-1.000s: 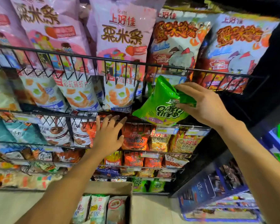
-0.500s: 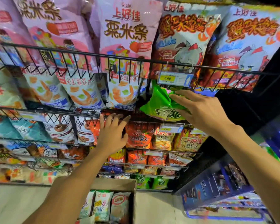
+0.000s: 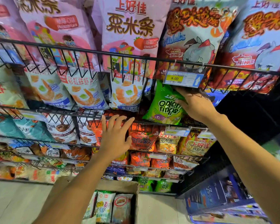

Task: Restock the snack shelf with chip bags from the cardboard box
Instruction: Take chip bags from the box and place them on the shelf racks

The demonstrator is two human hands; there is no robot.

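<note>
Head view: looks up a black wire snack shelf [image 3: 152, 122] of stacked tiers, each packed with printed bags.
Item: green foil onion-rings chip bag [image 3: 164, 109], puffed, lettering facing out.
Location: right end of the second tier from the top, standing behind that tier's front rail. It is just right of the white prawn-print bags [image 3: 128, 94] and directly under the yellow-and-white price tag [image 3: 183, 79] clipped to the top tier's rail.
Handling, judged: light and air-filled; film thin, crinkly and likely slick; contents brittle, so a squeeze on the belly would crush them.
Best hold, judged: the flat top seam or a side edge, pinched lightly, with the puffed middle left alone.
Right hand [image 3: 196, 105]: grips the bag's upper right edge, thumb across the front, fingers curled up behind it under the price tag.
Left hand [image 3: 115, 139]: holds nothing; fingers spread and straight, tips over the same tier's front rail, palm against the orange bags [image 3: 142, 139] on the tier below.
Bag relative to hands: in the right hand's grasp; near the left hand but apart from it, above and to its right.
Supply: brown cardboard box [image 3: 120, 185] on the floor at the shelf's foot, under the left forearm, with pale bags [image 3: 105, 206] upright inside.
Step, judged: seating the bag in its slot; box not yet emptied.
</note>
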